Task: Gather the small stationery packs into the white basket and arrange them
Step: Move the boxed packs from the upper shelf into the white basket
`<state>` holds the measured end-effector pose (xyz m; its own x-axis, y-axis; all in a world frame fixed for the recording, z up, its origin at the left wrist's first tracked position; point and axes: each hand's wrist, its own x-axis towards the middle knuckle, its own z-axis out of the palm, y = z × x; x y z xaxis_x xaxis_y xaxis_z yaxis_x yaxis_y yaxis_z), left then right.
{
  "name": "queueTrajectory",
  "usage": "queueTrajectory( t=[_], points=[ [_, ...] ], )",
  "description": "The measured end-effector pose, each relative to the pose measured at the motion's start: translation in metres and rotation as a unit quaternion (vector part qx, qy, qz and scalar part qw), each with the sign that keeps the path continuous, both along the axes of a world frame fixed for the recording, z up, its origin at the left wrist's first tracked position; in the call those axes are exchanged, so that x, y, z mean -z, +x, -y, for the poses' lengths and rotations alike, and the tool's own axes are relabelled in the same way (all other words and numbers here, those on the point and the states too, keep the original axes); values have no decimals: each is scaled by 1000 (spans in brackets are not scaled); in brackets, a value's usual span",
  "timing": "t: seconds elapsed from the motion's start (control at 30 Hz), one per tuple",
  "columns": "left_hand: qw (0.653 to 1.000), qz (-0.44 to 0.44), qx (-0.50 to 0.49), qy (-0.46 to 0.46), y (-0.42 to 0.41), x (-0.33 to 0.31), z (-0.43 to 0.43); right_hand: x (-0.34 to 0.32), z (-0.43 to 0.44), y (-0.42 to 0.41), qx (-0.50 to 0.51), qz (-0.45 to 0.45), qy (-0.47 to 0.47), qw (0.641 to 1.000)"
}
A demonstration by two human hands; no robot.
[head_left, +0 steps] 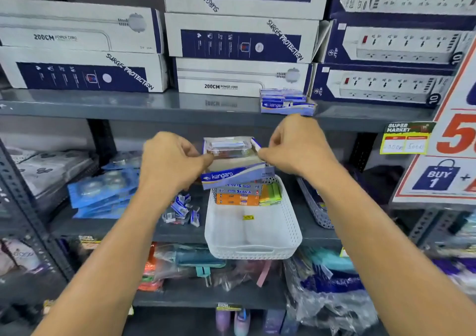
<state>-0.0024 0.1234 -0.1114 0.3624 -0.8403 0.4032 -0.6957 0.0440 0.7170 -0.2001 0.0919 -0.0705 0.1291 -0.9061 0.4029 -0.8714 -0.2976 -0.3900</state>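
A blue Kangaro box (233, 174), opened at the top, was held up between both hands. The left hand (171, 161) was closed on its left end, and the right hand (296, 147) pinched the flap at its upper right corner with curled fingers. A clear blister pack (228, 146) was seen just behind the fingertips, in or above the box. The white basket (253, 228) sat on the shelf (108, 228) directly below the fingers, with orange and grey packs (238, 194) and green ones (271, 194) stacked at its far end. Small blue packs (181, 208) were scattered on the shelf below the left fingers, beside the basket. Another Kangaro box (287, 102) rested on the upper shelf just above the right fingers.
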Motion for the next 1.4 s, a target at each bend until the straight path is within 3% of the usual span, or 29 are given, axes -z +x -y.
queueTrajectory(
  t=[0.43, 0.7, 0.9, 1.4],
  points=[
    [981, 22, 23, 191, -10, 134, 53, 144, 55, 6, 65, -51, 233, 969],
    [957, 112, -29, 265, -13, 177, 85, 202, 81, 16, 66, -54, 283, 955],
    [913, 238, -34, 331, -14, 205, 101, 227, 89, 23, 53, -81, 330, 939],
    [874, 298, -36, 382, -16, 226, 115, 267, 101, 26, 42, -91, 365, 925]
  ],
)
